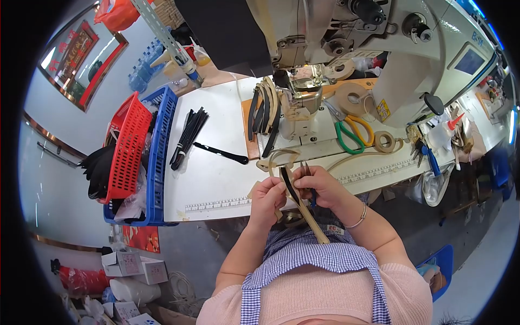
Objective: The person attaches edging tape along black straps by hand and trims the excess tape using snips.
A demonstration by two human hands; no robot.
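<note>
My left hand (267, 199) is closed with thumb and fingers pinching a strip (309, 218), tan on one face and black on the other, in front of the sewing machine. My right hand (320, 187) is closed at the strip's other side and also holds a small pair of thread snips, their pointed blades (304, 167) showing above the fingers. A bit of blue handle shows below that hand. The strip's tan end hangs down over my checked apron (319, 260). A loop of tan tape (281, 156) lies just beyond my hands.
The sewing machine (406, 70) stands ahead, with several curved strips (264, 111) left of its needle area. Green-and-yellow-handled scissors (352, 135) and tape rolls (352, 97) lie right. A black strip bundle (188, 135), red basket (125, 151) and blue crate (158, 184) are left.
</note>
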